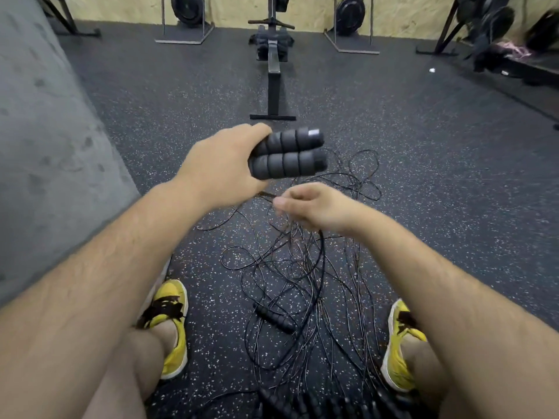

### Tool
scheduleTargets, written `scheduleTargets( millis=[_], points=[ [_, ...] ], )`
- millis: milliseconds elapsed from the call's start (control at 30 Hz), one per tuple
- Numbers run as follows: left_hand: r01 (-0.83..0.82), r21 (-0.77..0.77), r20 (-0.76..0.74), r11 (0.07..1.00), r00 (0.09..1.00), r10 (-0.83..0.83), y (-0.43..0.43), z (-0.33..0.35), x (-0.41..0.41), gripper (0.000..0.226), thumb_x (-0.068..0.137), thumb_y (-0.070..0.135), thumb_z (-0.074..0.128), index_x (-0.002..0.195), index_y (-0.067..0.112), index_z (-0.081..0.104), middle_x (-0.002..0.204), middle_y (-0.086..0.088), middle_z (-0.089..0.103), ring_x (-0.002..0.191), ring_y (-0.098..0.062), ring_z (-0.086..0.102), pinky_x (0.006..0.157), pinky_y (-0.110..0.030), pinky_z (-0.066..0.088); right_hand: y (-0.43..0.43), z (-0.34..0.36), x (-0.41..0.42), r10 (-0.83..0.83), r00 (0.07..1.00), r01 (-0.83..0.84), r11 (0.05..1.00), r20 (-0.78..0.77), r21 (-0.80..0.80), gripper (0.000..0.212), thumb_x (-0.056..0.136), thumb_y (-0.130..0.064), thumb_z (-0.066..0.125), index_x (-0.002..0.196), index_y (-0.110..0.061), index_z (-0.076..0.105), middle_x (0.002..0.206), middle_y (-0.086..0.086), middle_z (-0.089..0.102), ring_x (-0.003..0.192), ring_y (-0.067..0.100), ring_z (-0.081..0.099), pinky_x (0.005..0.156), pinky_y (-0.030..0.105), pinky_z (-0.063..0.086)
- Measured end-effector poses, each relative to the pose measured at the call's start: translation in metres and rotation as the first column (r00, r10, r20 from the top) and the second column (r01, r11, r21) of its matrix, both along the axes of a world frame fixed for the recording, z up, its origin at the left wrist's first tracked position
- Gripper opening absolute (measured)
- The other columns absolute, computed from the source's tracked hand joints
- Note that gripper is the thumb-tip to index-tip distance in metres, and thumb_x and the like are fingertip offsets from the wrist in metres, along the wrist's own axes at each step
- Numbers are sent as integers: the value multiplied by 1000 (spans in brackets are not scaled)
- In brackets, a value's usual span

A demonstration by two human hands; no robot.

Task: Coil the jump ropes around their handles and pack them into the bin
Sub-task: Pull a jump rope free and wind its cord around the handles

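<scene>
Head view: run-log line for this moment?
left hand grips two handles | right hand holds rope | another handle on floor | bin unseen

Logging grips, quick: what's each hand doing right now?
Left hand: grips two foam handles together.
Right hand: pinches the black rope.

Speckled rubber floor (423,146); rowing machine (273,65) ahead; grey wall (45,146) left; yellow shoes (174,293) below

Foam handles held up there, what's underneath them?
Below the foam handles lie tangled black ropes on speckled floor; the left hand covers their near ends.
</scene>
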State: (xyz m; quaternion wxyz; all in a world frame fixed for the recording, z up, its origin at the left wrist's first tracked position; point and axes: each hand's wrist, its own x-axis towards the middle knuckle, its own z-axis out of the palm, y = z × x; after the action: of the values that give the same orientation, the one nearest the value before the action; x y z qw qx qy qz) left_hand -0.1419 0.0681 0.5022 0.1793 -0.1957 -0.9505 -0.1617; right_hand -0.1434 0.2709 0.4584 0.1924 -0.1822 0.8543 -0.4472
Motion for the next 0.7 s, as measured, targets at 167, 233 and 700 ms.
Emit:
scheduleTargets(
  millis=[167,233,700],
  points=[
    [60,-197,-1,978,998,-62,-1,-10,-5,45,79,55,67,114,31,51,101,7,56,102,-27,57,76,-41,51,47,23,-3,-80,982,96,991,-169,89,17,97,-28,63,90,-17,73,67,-8,54,60,11,42,59,25,34],
    [96,-181,13,979,995,-95,7,-14,-3,45,79,55,67,114,34,51,100,9,56,100,-25,58,77,-42,52,55,23,-2,-120,969,145,984,-214,106,19,96,-29,62,80,-23,69,66,-9,55,60,11,45,62,27,38],
    [-22,-374,-111,927,994,-21,31,-32,-9,98,64,99,38,131,29,52,96,1,60,86,-29,60,65,-38,50,85,38,10,-232,918,288,948,-323,137,25,86,-46,66,77,-23,70,59,-14,61,54,7,53,57,26,44]
  ],
)
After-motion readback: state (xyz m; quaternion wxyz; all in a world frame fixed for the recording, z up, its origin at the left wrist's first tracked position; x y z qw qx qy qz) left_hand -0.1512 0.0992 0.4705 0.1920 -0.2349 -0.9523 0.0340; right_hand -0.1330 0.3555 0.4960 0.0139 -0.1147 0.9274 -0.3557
